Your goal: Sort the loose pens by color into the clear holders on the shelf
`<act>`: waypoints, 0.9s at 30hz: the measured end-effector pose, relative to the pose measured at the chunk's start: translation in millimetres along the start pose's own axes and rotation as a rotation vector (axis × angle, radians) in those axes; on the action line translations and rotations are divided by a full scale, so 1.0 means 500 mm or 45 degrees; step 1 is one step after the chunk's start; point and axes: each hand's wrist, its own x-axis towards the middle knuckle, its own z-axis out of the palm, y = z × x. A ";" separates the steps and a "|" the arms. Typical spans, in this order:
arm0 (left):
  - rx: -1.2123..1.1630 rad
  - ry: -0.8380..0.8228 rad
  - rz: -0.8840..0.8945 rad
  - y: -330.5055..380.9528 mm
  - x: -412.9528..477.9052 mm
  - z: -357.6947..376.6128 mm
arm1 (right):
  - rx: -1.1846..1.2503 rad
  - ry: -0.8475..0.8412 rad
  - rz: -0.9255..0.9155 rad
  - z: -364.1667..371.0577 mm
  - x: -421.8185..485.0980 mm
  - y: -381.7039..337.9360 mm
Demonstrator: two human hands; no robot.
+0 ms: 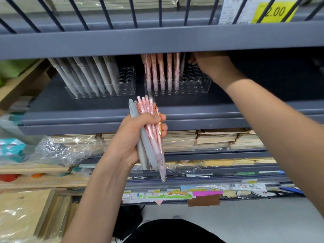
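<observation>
Gripping a mixed bundle of loose pens in the left hand, fingers and thumb curled firmly round the barrels, grey ones on the left of the fist, pink patterned ones on the right, one with a gold clip at the outer edge. Clicker ends up, tips down, one pink pen hanging lower than the others. Held near, in front of the grey shelf, just below and between the two clear holders standing farther back on it. Over on the left, the left holder packed with grey pens leaning to the left, a few holes open at its right end. To the right, the right holder carrying a row of pink pens at its left end, plenty of open holes beside them. Reaching far in with the right hand, up under the lip of the upper shelf, just right of the pink pens' tops; only the thumb showing, fingers hidden behind that lip, so cannot tell whether pinching anything or loose. Above right, a yellow price tag; below, stacked notebooks and crumpled plastic wrap.
</observation>
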 end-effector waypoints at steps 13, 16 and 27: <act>-0.154 0.085 0.087 0.003 0.011 0.012 | 0.610 0.025 0.208 0.000 -0.328 -0.015; -0.160 0.090 0.099 -0.001 0.017 0.029 | 0.708 -0.259 0.328 0.029 -0.407 -0.018; -0.296 0.073 0.102 -0.028 0.027 0.089 | 1.087 -0.442 0.379 0.027 -0.429 0.017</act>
